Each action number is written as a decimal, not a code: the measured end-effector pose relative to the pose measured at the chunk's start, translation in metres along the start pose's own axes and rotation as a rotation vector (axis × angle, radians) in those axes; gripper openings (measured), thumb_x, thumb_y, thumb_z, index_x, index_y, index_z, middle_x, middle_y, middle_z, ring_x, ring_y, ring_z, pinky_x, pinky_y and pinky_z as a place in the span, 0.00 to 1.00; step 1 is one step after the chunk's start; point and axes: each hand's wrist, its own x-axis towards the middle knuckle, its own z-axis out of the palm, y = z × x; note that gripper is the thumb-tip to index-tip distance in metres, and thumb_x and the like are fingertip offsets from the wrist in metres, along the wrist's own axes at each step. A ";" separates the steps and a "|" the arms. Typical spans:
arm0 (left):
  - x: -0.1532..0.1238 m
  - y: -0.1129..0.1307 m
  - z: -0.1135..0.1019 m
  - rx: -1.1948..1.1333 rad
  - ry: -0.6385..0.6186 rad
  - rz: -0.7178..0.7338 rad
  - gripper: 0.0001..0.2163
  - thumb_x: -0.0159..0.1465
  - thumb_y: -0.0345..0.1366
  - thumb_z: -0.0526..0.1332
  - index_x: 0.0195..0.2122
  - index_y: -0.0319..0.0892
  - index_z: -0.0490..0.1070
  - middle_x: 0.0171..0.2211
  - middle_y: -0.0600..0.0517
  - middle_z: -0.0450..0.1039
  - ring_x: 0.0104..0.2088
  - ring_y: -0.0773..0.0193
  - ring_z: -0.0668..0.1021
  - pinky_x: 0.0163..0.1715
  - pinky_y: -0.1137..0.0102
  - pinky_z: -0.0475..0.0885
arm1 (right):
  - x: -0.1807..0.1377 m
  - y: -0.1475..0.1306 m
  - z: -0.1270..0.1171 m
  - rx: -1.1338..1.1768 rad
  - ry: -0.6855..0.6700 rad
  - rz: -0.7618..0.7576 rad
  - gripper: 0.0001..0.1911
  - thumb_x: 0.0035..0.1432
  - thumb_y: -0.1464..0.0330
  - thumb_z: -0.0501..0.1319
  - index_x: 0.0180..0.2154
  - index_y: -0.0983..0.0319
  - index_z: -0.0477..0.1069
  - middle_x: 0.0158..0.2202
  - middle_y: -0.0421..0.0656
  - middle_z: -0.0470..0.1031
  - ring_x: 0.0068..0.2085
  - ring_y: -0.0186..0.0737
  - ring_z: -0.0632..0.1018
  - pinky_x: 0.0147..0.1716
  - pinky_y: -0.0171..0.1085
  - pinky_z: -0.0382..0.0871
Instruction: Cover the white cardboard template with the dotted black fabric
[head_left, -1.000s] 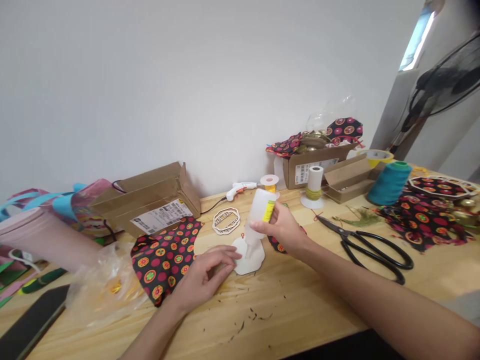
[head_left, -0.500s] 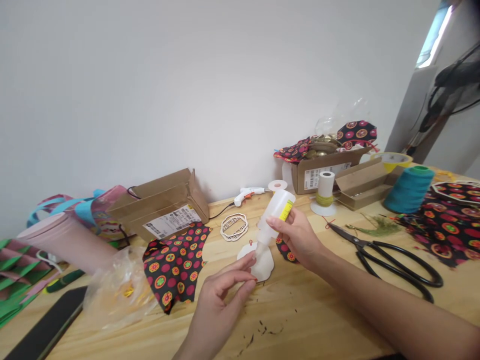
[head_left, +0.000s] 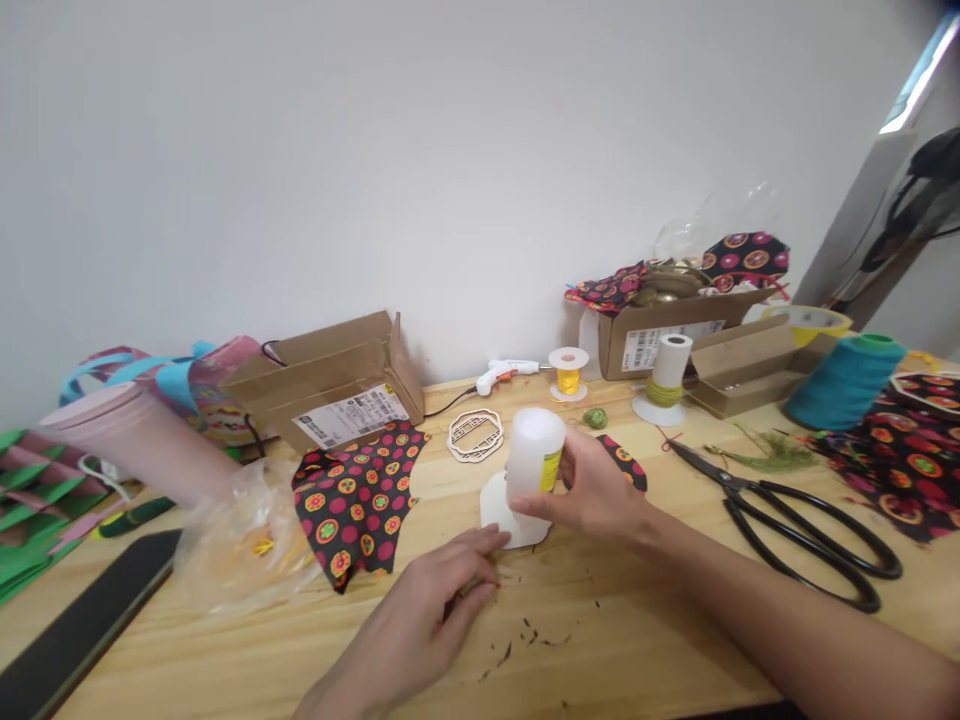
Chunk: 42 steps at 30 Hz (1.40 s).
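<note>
My right hand (head_left: 589, 488) is wrapped round a translucent white glue bottle (head_left: 531, 460) with a yellow label. The bottle is tipped upside down, its base towards me and its nozzle hidden behind its body. Beneath it lies a flat white scalloped piece (head_left: 493, 500), partly covered by the bottle. Fingertips of my left hand (head_left: 442, 595) press on the near left edge of that piece, with the thumb bent close under them. A tiny red bit shows by the thumb tip. Just behind is a pale openwork lattice disc (head_left: 475, 437), with patterned black fabric (head_left: 356, 505) to the left.
Large black-handled scissors (head_left: 780, 520) lie to the right, near a teal thread cone (head_left: 844, 385). A hot glue gun (head_left: 510, 374) and a yellow thread spool (head_left: 568, 377) sit at the back. Cardboard boxes (head_left: 330, 380) stand against the wall. Dark scraps dot the front.
My right hand has turned the glue bottle more upright, base up, over the white piece. My left fingers have shifted to its near left edge. The view has swung slightly left.
</note>
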 end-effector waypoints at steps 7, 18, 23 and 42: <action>0.002 0.002 -0.002 0.004 0.038 0.025 0.07 0.61 0.32 0.49 0.33 0.44 0.66 0.41 0.48 0.73 0.46 0.63 0.71 0.42 0.71 0.65 | -0.001 -0.004 0.004 -0.220 -0.108 -0.095 0.18 0.41 0.67 0.66 0.34 0.61 0.61 0.28 0.38 0.66 0.28 0.35 0.67 0.25 0.33 0.63; 0.004 0.005 -0.002 -0.054 0.084 0.059 0.07 0.60 0.30 0.50 0.29 0.43 0.65 0.31 0.51 0.71 0.36 0.65 0.73 0.34 0.73 0.65 | -0.001 -0.006 0.004 -0.334 -0.138 -0.209 0.17 0.42 0.65 0.65 0.34 0.61 0.61 0.28 0.38 0.64 0.27 0.35 0.66 0.24 0.32 0.60; 0.004 0.007 -0.003 -0.072 0.085 0.054 0.07 0.60 0.31 0.50 0.29 0.43 0.66 0.32 0.50 0.72 0.39 0.63 0.73 0.37 0.71 0.66 | -0.001 -0.007 0.003 -0.310 -0.113 -0.181 0.18 0.41 0.65 0.66 0.35 0.61 0.61 0.28 0.39 0.65 0.28 0.36 0.67 0.25 0.33 0.62; 0.004 0.004 -0.001 -0.086 0.079 0.038 0.07 0.60 0.34 0.50 0.28 0.44 0.65 0.31 0.50 0.72 0.37 0.63 0.74 0.41 0.68 0.66 | 0.000 -0.002 0.002 -0.272 -0.083 -0.183 0.21 0.42 0.64 0.65 0.38 0.62 0.62 0.30 0.40 0.67 0.29 0.36 0.68 0.26 0.33 0.63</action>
